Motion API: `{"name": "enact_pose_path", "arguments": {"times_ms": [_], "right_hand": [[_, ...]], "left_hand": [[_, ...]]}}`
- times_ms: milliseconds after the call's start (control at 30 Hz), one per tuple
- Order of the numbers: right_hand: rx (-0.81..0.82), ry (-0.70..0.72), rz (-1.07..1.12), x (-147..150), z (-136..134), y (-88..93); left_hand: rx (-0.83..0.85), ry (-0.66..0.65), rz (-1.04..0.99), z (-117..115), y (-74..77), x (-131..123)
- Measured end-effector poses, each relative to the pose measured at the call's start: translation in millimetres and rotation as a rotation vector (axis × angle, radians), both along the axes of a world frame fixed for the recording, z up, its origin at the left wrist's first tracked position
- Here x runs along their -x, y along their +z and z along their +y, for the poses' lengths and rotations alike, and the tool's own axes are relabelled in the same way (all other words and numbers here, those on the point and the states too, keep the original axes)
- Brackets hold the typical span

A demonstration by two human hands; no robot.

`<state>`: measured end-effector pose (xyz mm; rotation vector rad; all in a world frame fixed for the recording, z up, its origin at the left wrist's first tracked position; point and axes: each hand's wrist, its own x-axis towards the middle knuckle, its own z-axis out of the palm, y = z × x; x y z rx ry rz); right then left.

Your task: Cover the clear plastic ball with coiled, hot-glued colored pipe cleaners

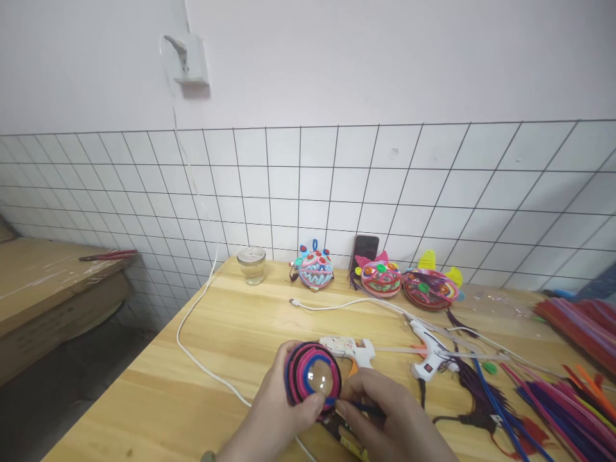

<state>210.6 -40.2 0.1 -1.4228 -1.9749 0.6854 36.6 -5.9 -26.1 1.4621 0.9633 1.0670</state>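
Pipe-cleaner dome (312,380) gripped by left hand (283,410); right hand (385,417) pinches the blue strand (353,405) — keep it taut, snug against the coil.

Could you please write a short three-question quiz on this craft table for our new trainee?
1. True or false: the left hand holds the coiled pipe-cleaner dome.
2. How many finished masks stand by the wall: A two, B three, C five?
3. Which tool lies just behind the dome?

Key
1. True; its thumb lies on the dome's clear centre, while the right hand pinches a blue pipe cleaner at the dome's edge.
2. B: a blue mask, a pink mask and a yellow-eared mask.
3. A white glue gun; a second glue gun lies further right.
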Motion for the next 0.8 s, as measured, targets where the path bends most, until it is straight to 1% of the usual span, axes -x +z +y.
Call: {"name": "enact_pose_path", "arguments": {"times_ms": [133, 300, 433, 500, 667, 800], "right_hand": [[-0.004, 0.047, 0.027, -1.7, -0.4, 2.9], [0.005, 0.08, -0.047, -4.3, 0.5, 5.7], [-0.017, 0.103, -0.11, -7.5, 0.7, 9.1], [-0.019, 0.138, -0.124, -8.7, 0.5, 12.1], [0.001, 0.19, -0.114, -9.2, 0.0, 18.0], [-0.018, 0.194, -0.095, -8.6, 0.2, 16.0]], "left_hand": [[0.013, -0.019, 0.023, -0.3, 0.7, 0.1], [0.012, -0.048, 0.034, 0.2, -2.0, 4.1], [-0.013, -0.07, 0.002, 2.3, -5.9, 7.6], [-0.019, -0.069, 0.0, 3.0, -6.1, 8.6], [-0.007, -0.096, -0.007, 2.0, -2.0, 9.9], [-0.005, -0.139, -0.034, 1.4, 2.5, 10.8]]}}
